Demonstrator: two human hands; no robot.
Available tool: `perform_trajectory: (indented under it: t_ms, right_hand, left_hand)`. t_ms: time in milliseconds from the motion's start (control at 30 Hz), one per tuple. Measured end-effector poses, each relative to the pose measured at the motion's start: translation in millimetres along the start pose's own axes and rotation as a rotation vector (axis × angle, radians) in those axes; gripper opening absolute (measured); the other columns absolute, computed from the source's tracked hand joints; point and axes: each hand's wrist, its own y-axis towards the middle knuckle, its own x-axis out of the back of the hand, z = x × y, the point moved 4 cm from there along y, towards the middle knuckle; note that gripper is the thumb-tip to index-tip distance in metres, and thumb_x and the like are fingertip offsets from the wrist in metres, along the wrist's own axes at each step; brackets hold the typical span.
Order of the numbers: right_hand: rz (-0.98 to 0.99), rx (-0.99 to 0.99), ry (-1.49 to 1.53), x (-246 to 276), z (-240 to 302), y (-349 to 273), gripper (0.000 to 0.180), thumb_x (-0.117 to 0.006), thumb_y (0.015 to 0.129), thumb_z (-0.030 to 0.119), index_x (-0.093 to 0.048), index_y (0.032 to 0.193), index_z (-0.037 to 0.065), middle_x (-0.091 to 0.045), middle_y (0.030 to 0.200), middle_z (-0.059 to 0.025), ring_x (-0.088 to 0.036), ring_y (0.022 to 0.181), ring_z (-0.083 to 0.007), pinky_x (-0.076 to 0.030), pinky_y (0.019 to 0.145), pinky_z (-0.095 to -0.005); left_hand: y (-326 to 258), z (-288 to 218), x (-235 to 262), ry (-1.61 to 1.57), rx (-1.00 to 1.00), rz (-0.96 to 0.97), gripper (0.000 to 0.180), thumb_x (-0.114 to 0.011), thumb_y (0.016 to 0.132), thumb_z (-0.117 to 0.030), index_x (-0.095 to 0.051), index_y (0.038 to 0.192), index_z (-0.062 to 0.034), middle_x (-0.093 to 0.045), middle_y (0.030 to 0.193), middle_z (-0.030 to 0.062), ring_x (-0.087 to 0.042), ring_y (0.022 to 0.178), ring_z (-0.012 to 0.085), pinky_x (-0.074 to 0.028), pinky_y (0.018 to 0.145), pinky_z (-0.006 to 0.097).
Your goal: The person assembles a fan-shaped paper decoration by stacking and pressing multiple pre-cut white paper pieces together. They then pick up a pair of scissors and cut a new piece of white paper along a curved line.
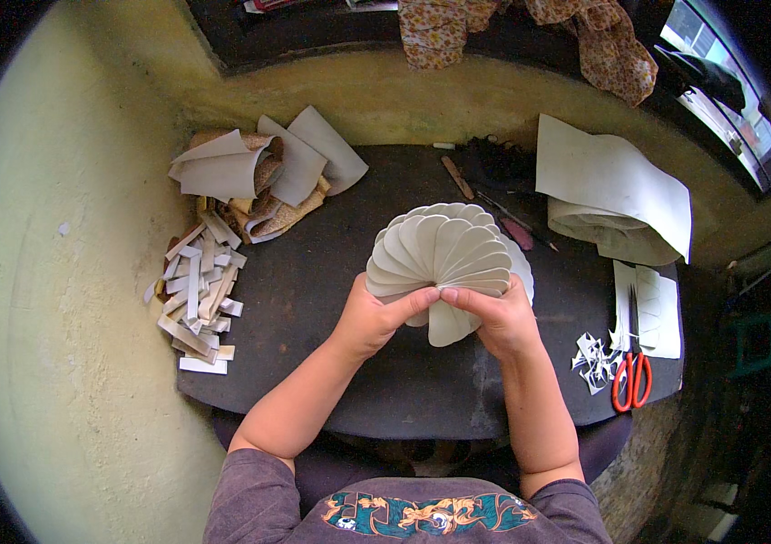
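Above the middle of the dark table I hold a round, layered fan of off-white petal-shaped pieces (444, 243). Its rounded petals overlap and spread out from one centre point, and a single petal hangs down towards me. My left hand (375, 313) grips its left side, while my right hand (501, 313) grips the right. Both thumbs press at the centre, their tips almost meeting. The other fingers are mostly hidden behind the petals. What joins the petals at the centre cannot be made out.
Red-handled scissors (633, 344) lie at the table's right, beside white scraps (595, 364) and a white sheet (662, 313). Behind them rests a large curled sheet (617, 186). Several pale strips (195, 295) and folded sheets (218, 172) fill the left. A wooden-handled tool (457, 177) lies at the back.
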Motion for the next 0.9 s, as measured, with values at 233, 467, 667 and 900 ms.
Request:
perform_trajectory:
  t_ms: [233, 467, 667, 900]
  right_hand:
    - [-0.031, -0.038, -0.02, -1.1, -0.1, -0.3, 0.028, -0.074, 0.07, 0.007, -0.064, 0.095, -0.002, -0.066, 0.089, -0.0089, -0.062, 0.079, -0.0152, -0.049, 0.072, -0.0273]
    - [-0.064, -0.05, -0.021, -0.2, -0.5, -0.9, 0.032, -0.075, 0.07, 0.008, -0.062, 0.097, -0.003, -0.065, 0.091, -0.0091, -0.062, 0.08, -0.0156, -0.049, 0.073, -0.0279]
    - [-0.083, -0.049, 0.01, -0.9, -0.8, -1.6, 0.031, -0.075, 0.07, 0.007, -0.061, 0.096, -0.003, -0.065, 0.091, -0.0097, -0.062, 0.08, -0.0164, -0.049, 0.073, -0.0287]
    - [-0.082, -0.071, 0.02, 1.4, -2.9, -1.2, 0.034, -0.074, 0.07, 0.007, -0.06, 0.098, -0.004, -0.064, 0.091, -0.0102, -0.062, 0.079, -0.0173, -0.049, 0.073, -0.0295]
  left_hand:
    - [0.9, 0.5, 1.8, 0.003, 0.004, -0.012, 0.041, -0.07, 0.078, -0.01, -0.053, 0.114, 0.0025, -0.06, 0.108, 0.009, -0.057, 0.098, 0.0156, -0.045, 0.086, 0.029]
    - [-0.9, -4.8, 1.3, 0.068, -0.015, -0.017, 0.038, -0.07, 0.078, -0.01, -0.055, 0.111, 0.0018, -0.062, 0.105, 0.0081, -0.058, 0.095, 0.0138, -0.047, 0.083, 0.028]
    - [-1.4, -4.2, 0.1, 0.077, -0.022, -0.017, 0.035, -0.068, 0.08, -0.009, -0.055, 0.11, 0.0016, -0.062, 0.103, 0.0069, -0.058, 0.094, 0.0132, -0.047, 0.082, 0.027]
    - [-2.0, -2.5, -1.5, 0.074, -0.02, -0.003, 0.035, -0.068, 0.08, -0.009, -0.055, 0.11, 0.0017, -0.061, 0.104, 0.0071, -0.058, 0.093, 0.0131, -0.047, 0.082, 0.027]
